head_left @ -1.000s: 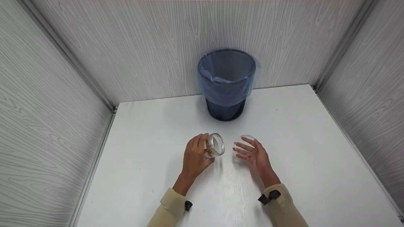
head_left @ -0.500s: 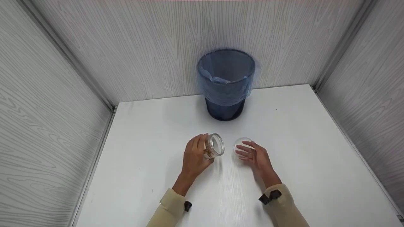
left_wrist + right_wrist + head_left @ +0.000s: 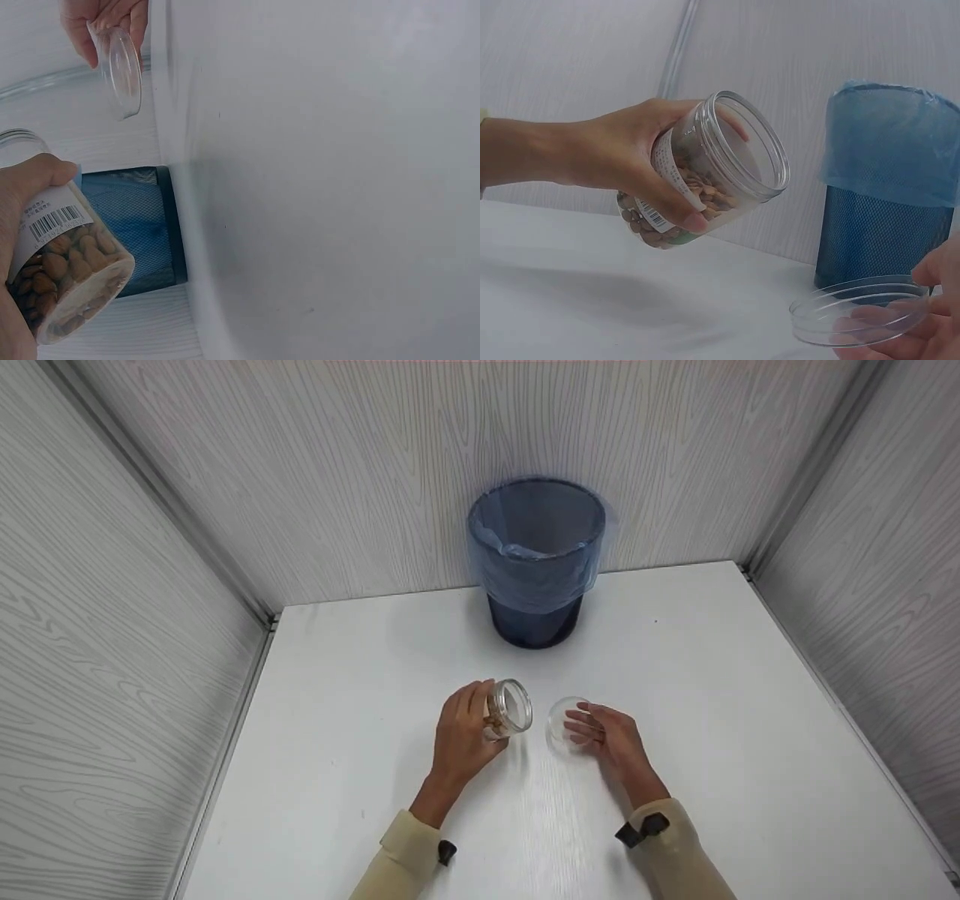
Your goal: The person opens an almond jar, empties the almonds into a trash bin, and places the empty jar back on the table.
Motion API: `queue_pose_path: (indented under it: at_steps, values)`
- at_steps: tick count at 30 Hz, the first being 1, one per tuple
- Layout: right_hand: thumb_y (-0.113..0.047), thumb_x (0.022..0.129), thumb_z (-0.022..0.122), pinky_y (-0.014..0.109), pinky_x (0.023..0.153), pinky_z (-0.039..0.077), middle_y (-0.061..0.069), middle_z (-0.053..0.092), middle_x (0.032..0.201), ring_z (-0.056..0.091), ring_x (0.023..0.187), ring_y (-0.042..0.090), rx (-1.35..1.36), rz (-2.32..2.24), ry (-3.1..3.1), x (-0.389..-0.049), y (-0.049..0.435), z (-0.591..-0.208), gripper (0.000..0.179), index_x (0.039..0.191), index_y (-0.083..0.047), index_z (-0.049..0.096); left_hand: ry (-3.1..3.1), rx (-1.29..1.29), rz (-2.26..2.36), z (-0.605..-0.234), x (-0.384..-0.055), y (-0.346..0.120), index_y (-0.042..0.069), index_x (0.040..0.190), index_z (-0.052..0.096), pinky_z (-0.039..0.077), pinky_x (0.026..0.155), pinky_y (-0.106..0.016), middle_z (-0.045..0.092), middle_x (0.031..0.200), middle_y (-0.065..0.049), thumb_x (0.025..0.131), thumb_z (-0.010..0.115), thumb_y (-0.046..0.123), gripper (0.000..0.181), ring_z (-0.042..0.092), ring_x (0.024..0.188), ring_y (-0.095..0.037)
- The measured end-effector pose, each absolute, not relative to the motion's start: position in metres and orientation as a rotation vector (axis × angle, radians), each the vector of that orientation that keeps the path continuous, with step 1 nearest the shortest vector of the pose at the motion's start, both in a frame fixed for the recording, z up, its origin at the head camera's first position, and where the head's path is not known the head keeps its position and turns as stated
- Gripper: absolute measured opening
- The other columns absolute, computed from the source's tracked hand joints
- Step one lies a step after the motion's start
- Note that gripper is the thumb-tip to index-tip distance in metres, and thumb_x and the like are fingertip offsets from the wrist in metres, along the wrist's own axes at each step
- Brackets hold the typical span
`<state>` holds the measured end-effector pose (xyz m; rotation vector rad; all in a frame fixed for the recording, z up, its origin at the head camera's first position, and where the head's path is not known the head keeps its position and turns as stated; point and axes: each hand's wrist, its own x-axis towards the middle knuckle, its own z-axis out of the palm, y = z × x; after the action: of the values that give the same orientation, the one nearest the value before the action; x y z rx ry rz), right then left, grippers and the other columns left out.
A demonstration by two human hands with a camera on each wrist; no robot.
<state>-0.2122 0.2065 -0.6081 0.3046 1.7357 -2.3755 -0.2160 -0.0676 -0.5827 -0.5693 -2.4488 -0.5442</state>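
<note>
My left hand grips a clear jar round its side, tilted with its uncovered mouth toward the right. Almonds lie in the jar, gathered in its lower part, and a white label with a barcode wraps it. To the right, my right hand holds a clear round lid by its edge, thumb on the rim and fingers underneath. A short gap separates lid and jar. Both are held above the white table.
A dark blue mesh wastebasket lined with a blue plastic bag stands at the back of the white table. Wood-grain panels close in the back and both sides.
My right hand has turned, and the lid in it has shifted slightly left and toward me. The left hand and the tilted jar stay nearly still.
</note>
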Motion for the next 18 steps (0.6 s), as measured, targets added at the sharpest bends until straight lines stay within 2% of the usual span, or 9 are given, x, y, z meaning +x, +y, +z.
queue_pose_path:
  at_steps: [8,18]
  values:
    - [-0.015,0.102,0.058,0.039,0.094,0.057,0.022,0.068,0.125,0.068,0.114,0.03,0.39,-2.364,1.756,-0.21,0.207,-0.611,0.04,0.135,0.006,0.059,-2.464,-0.564,-0.539,-0.584,-0.215,-0.068,0.008,0.143,0.05,0.044,0.111,-0.041,0.059,0.132,-0.009,0.061,0.097,0.032,0.097,0.057,0.124,-0.026]
    - [-0.016,0.101,0.063,0.031,0.082,0.06,0.017,0.071,0.12,0.071,0.109,0.026,0.416,-2.238,1.931,-0.209,0.209,-0.619,0.037,0.132,0.003,0.063,-2.442,-0.565,-0.567,-0.584,-0.215,-0.068,0.008,0.143,0.05,0.044,0.11,-0.041,0.059,0.131,-0.01,0.06,0.097,0.03,0.097,0.057,0.124,-0.028]
